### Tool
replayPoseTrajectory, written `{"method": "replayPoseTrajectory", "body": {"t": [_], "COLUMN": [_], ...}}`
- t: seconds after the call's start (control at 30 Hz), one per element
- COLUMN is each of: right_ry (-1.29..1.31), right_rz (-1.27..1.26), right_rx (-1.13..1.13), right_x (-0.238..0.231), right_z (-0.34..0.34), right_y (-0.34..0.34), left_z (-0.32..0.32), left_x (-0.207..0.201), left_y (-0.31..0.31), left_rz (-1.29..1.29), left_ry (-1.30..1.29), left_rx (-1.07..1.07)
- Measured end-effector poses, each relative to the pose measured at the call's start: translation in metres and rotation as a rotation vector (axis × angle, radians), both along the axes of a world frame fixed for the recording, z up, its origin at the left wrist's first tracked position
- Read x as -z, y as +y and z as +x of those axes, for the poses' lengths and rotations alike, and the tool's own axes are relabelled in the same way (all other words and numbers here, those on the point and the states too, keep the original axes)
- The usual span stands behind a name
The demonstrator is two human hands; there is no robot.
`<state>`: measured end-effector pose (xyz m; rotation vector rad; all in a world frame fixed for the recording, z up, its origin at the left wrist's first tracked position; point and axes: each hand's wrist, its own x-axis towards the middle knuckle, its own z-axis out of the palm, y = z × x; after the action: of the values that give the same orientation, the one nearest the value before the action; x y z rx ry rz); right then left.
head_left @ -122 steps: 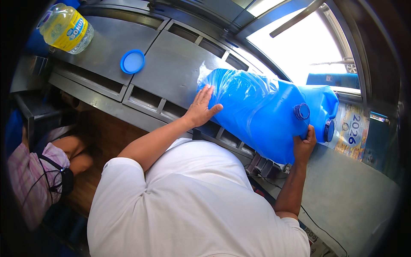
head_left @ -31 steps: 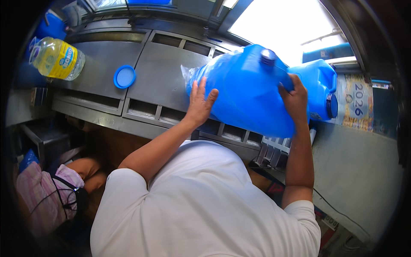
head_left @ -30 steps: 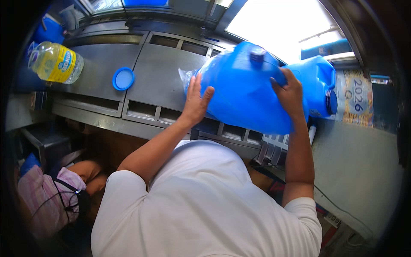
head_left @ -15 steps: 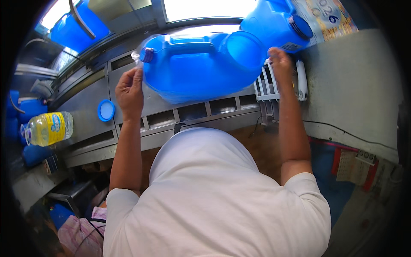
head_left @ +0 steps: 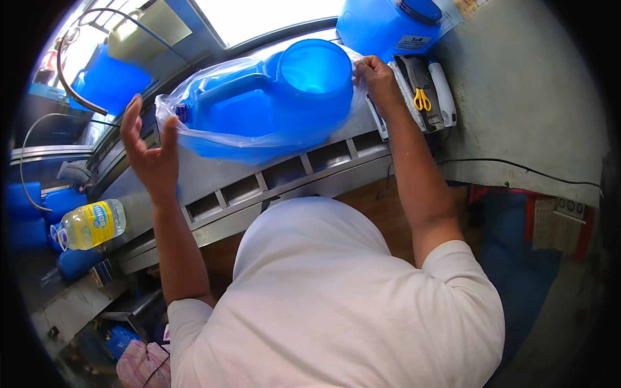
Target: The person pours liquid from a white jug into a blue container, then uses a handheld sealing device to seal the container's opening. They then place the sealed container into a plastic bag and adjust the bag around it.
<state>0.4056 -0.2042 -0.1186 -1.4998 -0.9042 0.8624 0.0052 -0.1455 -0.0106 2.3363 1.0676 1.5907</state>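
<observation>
A blue plastic jug with a moulded handle, a wide round mouth and a small dark cap sits on the metal counter. A clear plastic bag is around its lower part and both ends, and the jug's mouth is uncovered. My left hand stands beside the capped end, fingers and thumb apart, with nothing between them. At the opposite end, beside the wide mouth, my right hand pinches the edge of the bag.
Right of the jug are yellow-handled scissors on a rack and a large blue container. A yellow-labelled bottle stands at left, below a curved pipe. Another person's pink clothing shows at lower left.
My left hand has opened and come off the capped end. My right hand has moved onto the bag's edge. The bag is spread wider, and the jug's mouth is turned more upward.
</observation>
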Motion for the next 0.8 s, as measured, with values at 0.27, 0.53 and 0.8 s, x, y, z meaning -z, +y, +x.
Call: {"method": "replayPoseTrajectory", "body": {"t": [0.27, 0.53, 0.8], "right_ry": [0.373, 0.154, -0.490], "right_rz": [0.142, 0.372, 0.253], "right_rx": [0.027, -0.356, -0.279], "right_x": [0.060, 0.021, -0.001], "right_z": [-0.022, -0.095, -0.204], "right_y": [0.001, -0.013, 0.046], "left_z": [0.092, -0.059, -0.166], "left_x": [-0.016, 0.019, 0.061], "left_y": [0.032, 0.006, 0.009], "left_rz": [-0.403, -0.247, -0.399], "left_ry": [1.028, 0.565, 0.394], "left_rx": [0.001, -0.053, -0.155]}}
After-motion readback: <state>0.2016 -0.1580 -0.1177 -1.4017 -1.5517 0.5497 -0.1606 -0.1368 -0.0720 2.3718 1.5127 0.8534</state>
